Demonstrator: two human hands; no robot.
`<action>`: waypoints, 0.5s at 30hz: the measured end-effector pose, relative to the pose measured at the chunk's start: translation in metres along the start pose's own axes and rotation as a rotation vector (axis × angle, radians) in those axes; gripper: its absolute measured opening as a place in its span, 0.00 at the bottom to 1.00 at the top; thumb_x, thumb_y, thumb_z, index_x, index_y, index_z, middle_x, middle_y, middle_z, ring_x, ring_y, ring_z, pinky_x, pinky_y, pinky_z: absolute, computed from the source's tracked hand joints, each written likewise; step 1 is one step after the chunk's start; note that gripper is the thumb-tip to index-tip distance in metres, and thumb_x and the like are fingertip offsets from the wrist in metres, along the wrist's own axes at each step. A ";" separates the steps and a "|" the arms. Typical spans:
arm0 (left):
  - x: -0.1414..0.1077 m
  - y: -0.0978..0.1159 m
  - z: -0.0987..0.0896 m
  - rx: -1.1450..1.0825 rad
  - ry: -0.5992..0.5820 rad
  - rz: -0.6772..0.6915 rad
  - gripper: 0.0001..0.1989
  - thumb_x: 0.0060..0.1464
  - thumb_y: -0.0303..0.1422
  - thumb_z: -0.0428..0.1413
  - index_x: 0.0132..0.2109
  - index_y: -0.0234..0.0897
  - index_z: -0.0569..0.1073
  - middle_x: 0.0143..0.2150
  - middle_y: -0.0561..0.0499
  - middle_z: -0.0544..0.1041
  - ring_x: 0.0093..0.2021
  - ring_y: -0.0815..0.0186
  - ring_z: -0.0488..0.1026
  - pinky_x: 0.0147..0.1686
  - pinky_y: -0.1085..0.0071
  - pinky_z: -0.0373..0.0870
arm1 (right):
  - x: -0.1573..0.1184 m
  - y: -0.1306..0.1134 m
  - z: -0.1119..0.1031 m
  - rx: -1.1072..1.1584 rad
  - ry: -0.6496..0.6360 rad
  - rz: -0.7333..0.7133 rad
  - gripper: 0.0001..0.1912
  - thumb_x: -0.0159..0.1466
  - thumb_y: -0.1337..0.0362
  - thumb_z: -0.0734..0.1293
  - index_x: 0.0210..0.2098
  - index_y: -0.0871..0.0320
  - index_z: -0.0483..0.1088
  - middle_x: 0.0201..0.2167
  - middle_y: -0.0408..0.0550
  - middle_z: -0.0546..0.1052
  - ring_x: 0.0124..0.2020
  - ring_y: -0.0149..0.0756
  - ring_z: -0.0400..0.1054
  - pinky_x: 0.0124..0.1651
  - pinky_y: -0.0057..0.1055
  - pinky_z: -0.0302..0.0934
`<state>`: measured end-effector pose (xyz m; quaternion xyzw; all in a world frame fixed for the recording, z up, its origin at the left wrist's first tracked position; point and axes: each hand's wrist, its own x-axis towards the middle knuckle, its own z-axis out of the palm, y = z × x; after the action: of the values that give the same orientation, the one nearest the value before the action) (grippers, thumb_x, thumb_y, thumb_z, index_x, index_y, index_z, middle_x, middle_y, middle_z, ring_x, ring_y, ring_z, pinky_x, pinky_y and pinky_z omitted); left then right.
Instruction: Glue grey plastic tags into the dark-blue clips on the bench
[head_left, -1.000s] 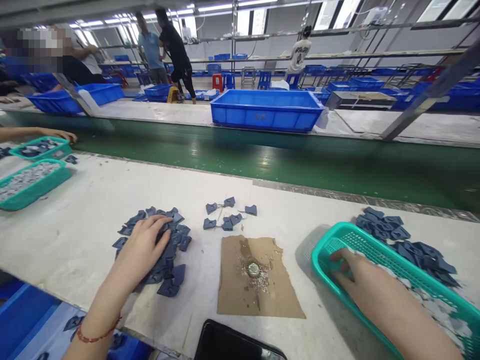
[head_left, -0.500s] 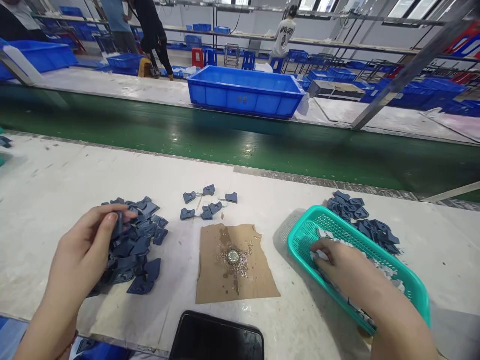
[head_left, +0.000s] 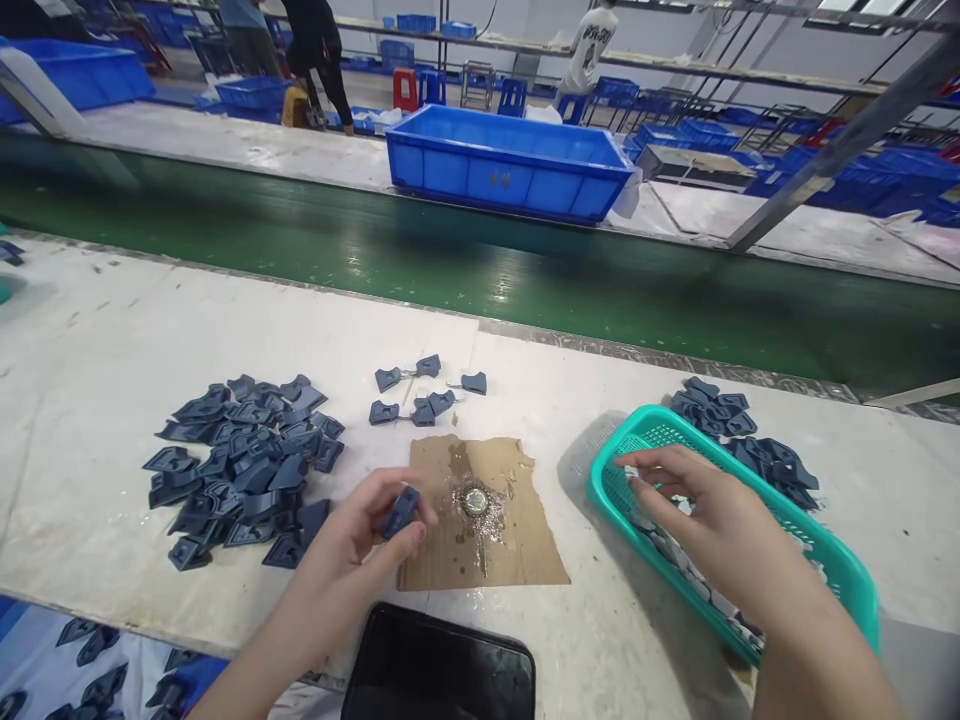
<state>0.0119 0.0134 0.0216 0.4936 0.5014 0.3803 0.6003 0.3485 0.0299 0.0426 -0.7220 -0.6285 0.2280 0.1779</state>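
My left hand (head_left: 375, 535) holds a dark blue plastic piece (head_left: 400, 512) between thumb and fingers, over the left edge of a brown cardboard sheet (head_left: 525, 555). A small round metallic disc (head_left: 476, 502) lies on the wet middle of the cardboard. Above the near-left part of a green basket (head_left: 862, 600), my right hand (head_left: 679, 485) pinches a small whitish piece (head_left: 631, 474). More whitish pieces (head_left: 694, 575) lie in the basket. A heap of dark blue pieces (head_left: 255, 460) sits at the left, and several others (head_left: 424, 408), some with thin wires, lie behind the cardboard.
A black phone-like slab (head_left: 442, 665) lies at the near edge. Two small dark piles (head_left: 772, 465) sit behind the basket. Beyond the table run a green belt (head_left: 337, 260) and a ledge with a large blue bin (head_left: 510, 165). People (head_left: 592, 50) are in the background.
My left hand has moved right from the heap to the cardboard, carrying a dark blue piece. My right hand has lifted slightly with a whitish piece. The view has tilted down a little.
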 end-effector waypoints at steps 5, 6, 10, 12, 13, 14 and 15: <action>-0.004 -0.013 0.010 -0.125 0.013 -0.060 0.13 0.65 0.43 0.59 0.50 0.42 0.68 0.51 0.45 0.81 0.47 0.61 0.78 0.47 0.68 0.75 | -0.007 -0.018 0.004 0.273 0.005 -0.155 0.17 0.67 0.47 0.67 0.43 0.51 0.80 0.47 0.52 0.80 0.47 0.46 0.76 0.47 0.39 0.73; -0.005 -0.015 0.010 -0.102 0.004 -0.054 0.12 0.66 0.43 0.58 0.49 0.41 0.71 0.52 0.44 0.80 0.50 0.60 0.78 0.50 0.67 0.75 | -0.007 -0.022 0.007 0.309 -0.005 -0.171 0.17 0.68 0.47 0.67 0.43 0.50 0.80 0.47 0.52 0.80 0.48 0.46 0.75 0.48 0.39 0.72; -0.006 -0.023 0.008 0.016 0.044 0.016 0.11 0.65 0.41 0.59 0.47 0.41 0.78 0.50 0.46 0.80 0.54 0.59 0.76 0.54 0.67 0.73 | -0.012 -0.041 0.021 0.500 -0.103 -0.148 0.16 0.69 0.49 0.68 0.49 0.49 0.78 0.42 0.50 0.81 0.44 0.42 0.77 0.47 0.36 0.73; -0.006 -0.027 0.008 0.048 0.085 0.021 0.10 0.62 0.41 0.62 0.46 0.41 0.79 0.48 0.47 0.81 0.51 0.59 0.76 0.51 0.69 0.74 | -0.013 -0.050 0.031 0.609 -0.142 -0.138 0.14 0.70 0.51 0.68 0.50 0.50 0.77 0.34 0.47 0.79 0.36 0.36 0.75 0.39 0.30 0.72; -0.006 -0.029 0.008 0.060 0.101 0.010 0.10 0.61 0.41 0.63 0.46 0.40 0.80 0.46 0.47 0.82 0.49 0.59 0.77 0.49 0.69 0.74 | -0.013 -0.053 0.037 0.662 -0.167 -0.132 0.13 0.70 0.52 0.68 0.48 0.51 0.77 0.31 0.45 0.77 0.32 0.34 0.73 0.34 0.28 0.70; -0.006 -0.030 0.008 0.065 0.109 -0.004 0.11 0.60 0.40 0.63 0.45 0.40 0.80 0.45 0.47 0.82 0.48 0.59 0.77 0.47 0.70 0.74 | -0.013 -0.056 0.043 0.714 -0.200 -0.118 0.13 0.70 0.52 0.68 0.48 0.51 0.77 0.29 0.44 0.75 0.29 0.32 0.70 0.31 0.26 0.67; -0.006 -0.031 0.008 0.058 0.110 -0.016 0.11 0.60 0.40 0.64 0.45 0.40 0.80 0.45 0.46 0.83 0.47 0.59 0.77 0.46 0.70 0.74 | -0.012 -0.057 0.049 0.768 -0.242 -0.100 0.13 0.71 0.53 0.67 0.48 0.52 0.77 0.29 0.44 0.75 0.28 0.31 0.69 0.30 0.26 0.66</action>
<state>0.0172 -0.0008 -0.0067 0.4852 0.5483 0.3874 0.5602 0.2735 0.0245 0.0343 -0.5396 -0.5483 0.5206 0.3703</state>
